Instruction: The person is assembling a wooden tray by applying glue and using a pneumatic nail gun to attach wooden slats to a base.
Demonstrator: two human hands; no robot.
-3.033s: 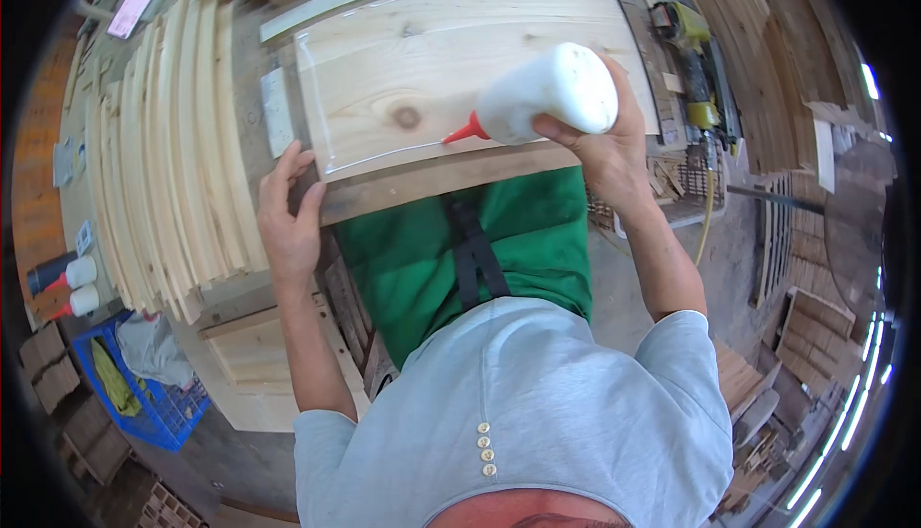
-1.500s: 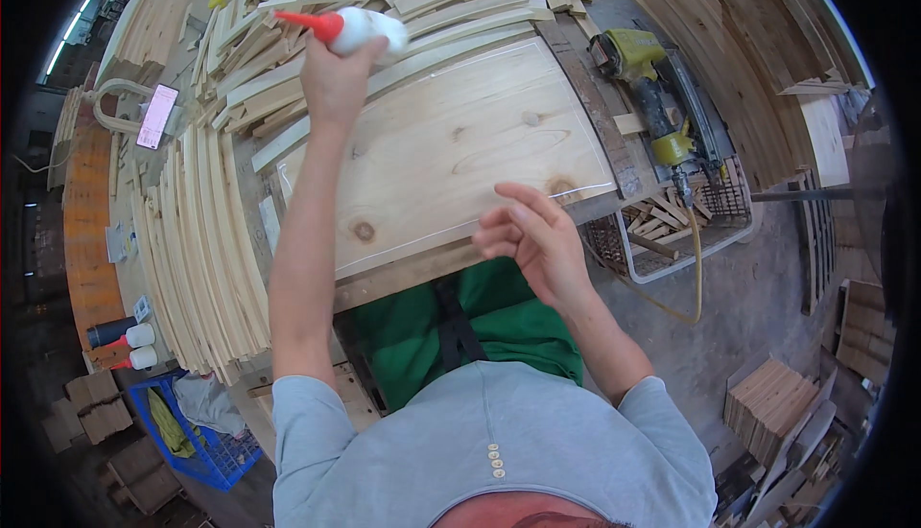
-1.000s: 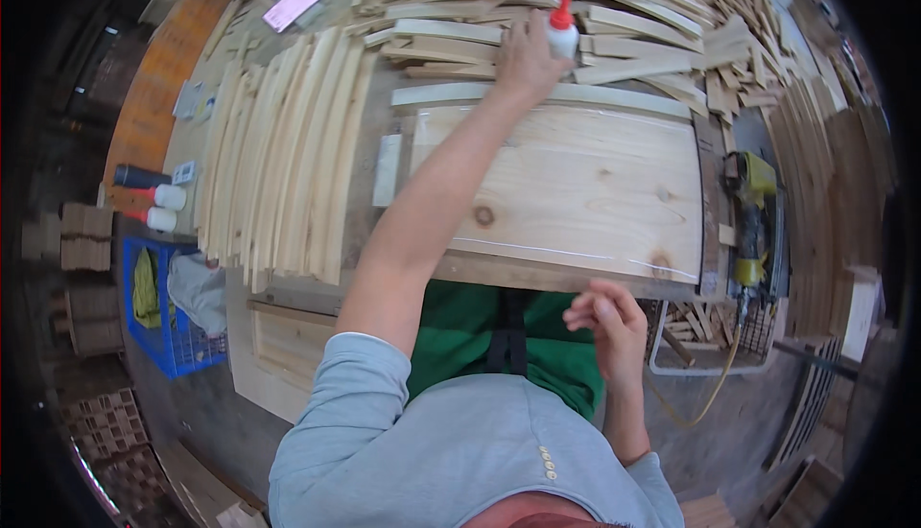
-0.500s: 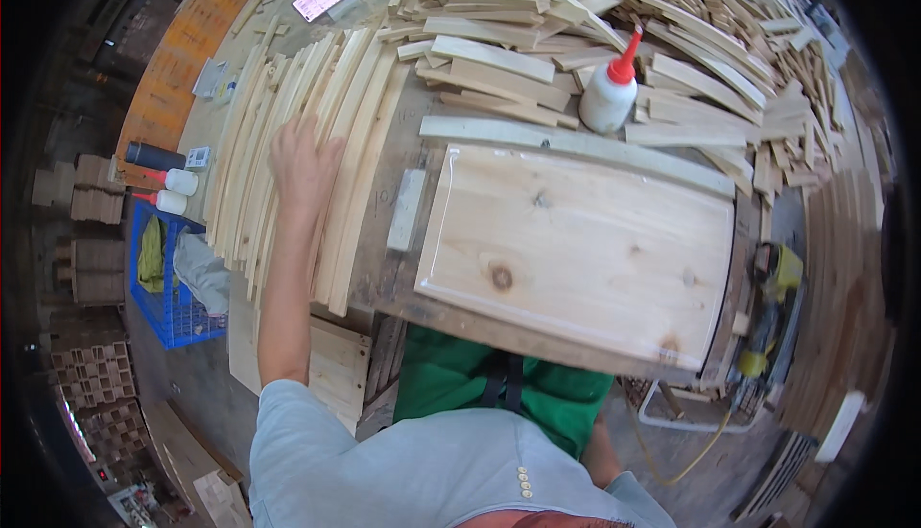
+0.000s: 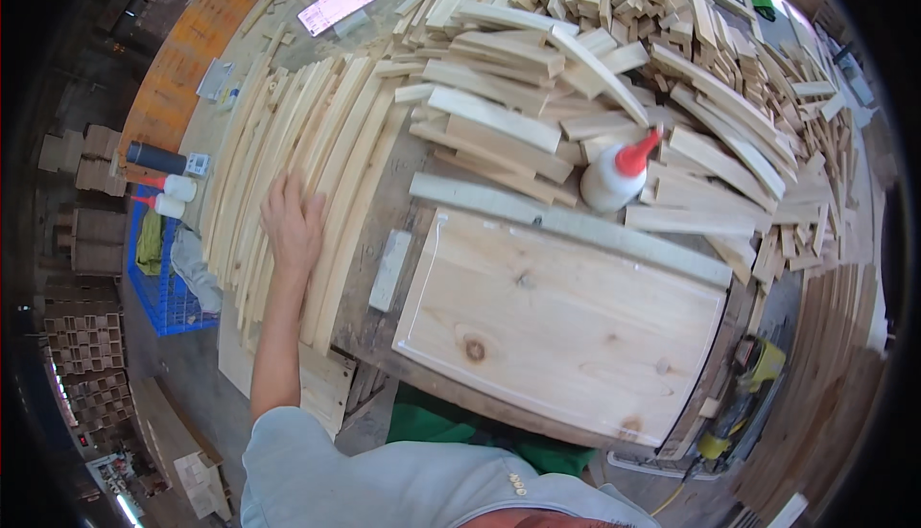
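Having set down the glue bottle (image 5: pixel 614 175), the left hand (image 5: pixel 293 224) is now pressing flat, grip empty, on the curved slats (image 5: pixel 288 154); the right hand is out of view.

One panel (image 5: pixel 566 331) lies on the desk (image 5: pixel 379 240). One glue bottle (image 5: pixel 614 175) stands just beyond the panel, and two smaller bottles (image 5: pixel 171 197) plus one dark tube (image 5: pixel 153 157) sit far left of it. One hand (image 5: pixel 293 226) rests on the curved slats (image 5: pixel 288 164) left of the panel; these are too many to count. One blue crate (image 5: pixel 163 279) is below them. One pink-screened phone (image 5: pixel 336 5) lies far beyond the panel.
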